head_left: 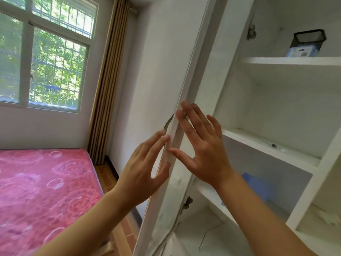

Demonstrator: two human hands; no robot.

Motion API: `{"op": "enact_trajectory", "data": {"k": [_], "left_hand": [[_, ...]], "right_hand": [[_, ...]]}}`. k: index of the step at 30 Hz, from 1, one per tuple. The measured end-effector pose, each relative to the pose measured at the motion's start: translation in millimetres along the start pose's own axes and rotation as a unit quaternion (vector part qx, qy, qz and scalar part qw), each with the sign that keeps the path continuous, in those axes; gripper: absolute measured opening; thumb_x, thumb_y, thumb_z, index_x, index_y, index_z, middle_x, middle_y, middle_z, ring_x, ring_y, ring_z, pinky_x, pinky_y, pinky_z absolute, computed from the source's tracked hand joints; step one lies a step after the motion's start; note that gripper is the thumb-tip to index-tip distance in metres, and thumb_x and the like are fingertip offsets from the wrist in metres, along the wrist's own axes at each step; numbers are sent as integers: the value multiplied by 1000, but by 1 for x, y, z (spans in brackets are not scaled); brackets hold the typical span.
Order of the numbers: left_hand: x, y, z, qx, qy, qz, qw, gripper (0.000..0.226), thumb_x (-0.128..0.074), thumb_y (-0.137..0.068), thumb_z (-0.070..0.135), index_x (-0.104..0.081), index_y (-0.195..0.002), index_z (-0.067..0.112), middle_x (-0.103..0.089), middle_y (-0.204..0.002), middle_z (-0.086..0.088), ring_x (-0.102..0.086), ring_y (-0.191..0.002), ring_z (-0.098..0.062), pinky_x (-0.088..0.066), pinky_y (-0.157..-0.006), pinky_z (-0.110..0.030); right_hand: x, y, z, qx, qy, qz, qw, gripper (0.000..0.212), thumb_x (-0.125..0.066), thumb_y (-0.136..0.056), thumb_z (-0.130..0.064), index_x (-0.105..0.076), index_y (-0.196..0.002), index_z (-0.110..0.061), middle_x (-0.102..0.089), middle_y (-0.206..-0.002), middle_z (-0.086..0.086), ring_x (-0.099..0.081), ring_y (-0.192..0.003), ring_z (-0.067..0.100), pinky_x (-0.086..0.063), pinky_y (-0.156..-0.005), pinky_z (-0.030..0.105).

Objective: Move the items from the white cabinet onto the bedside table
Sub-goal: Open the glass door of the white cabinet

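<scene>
- We see bright daylight entering through the window point(46, 58) at ten o'clock.
- Wide-angle bending shows at the edges; the picture is slightly soft.

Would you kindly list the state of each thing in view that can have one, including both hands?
White cabinet door: swung open, seen edge-on.
Left hand: open, fingers spread, fingertips on the door's outer face, no grip.
Right hand: open, flat by the door's inner edge, holding nothing.
Black mesh pen holder: upright on the top shelf.
Blue packet: on the top shelf, in front of the holder.
Striped brown curtain: drawn aside, window uncovered.
</scene>
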State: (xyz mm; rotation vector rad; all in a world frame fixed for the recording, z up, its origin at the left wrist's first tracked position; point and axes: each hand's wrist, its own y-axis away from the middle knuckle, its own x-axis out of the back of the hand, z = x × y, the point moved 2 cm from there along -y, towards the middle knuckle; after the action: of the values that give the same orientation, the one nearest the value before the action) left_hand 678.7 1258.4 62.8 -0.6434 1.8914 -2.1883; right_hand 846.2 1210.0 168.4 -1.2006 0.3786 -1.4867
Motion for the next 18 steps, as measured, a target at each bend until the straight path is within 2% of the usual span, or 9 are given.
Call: {"op": "enact_trajectory", "data": {"k": [3, 6, 9, 18], "left_hand": [[3, 4, -14, 1, -9, 7, 1000, 67, -60, -102, 36, -34, -159, 12, -38, -164, -3, -39, -151, -15, -40, -121, -39], [3, 8, -30, 1, -23, 10, 1000, 69, -64, -100, 32, -34, -159, 14, -43, -162, -3, -40, -151, -16, -46, -115, -54], [6, 10, -47, 3, -42, 9, 999, 71, -68, -97, 29, -35, -159, 15, -44, -161, -3, -40, -152, -21, -44, -112, -62], [11, 14, -100, 29, -68, 6, 997, 64, -64, -100, 33, -41, -157, 13, -49, -159, -7, -43, -149, -26, -44, -111, -62]], "right_hand": [[-14, -10, -1, 8, 6, -3, 1000, 83, -64, -100, -56, -33, -162, -11, -23, -172, 9, -16, -161, 24, -25, -124, 59], [-28, -19, -3, 12, 10, -4, 1000, 82, -63, -100, -55, -33, -162, -11, -22, -173, 8, -16, -161, 24, -24, -124, 58], [-41, -30, -6, 15, 16, -6, 1000, 81, -60, -101, -57, -32, -163, -12, -21, -173, 7, -15, -162, 23, -22, -125, 57], [-89, -63, -13, 13, 13, -15, 1000, 77, -54, -104, -56, -29, -164, -16, -19, -174, 5, -13, -162, 21, -20, -125, 59]]}}
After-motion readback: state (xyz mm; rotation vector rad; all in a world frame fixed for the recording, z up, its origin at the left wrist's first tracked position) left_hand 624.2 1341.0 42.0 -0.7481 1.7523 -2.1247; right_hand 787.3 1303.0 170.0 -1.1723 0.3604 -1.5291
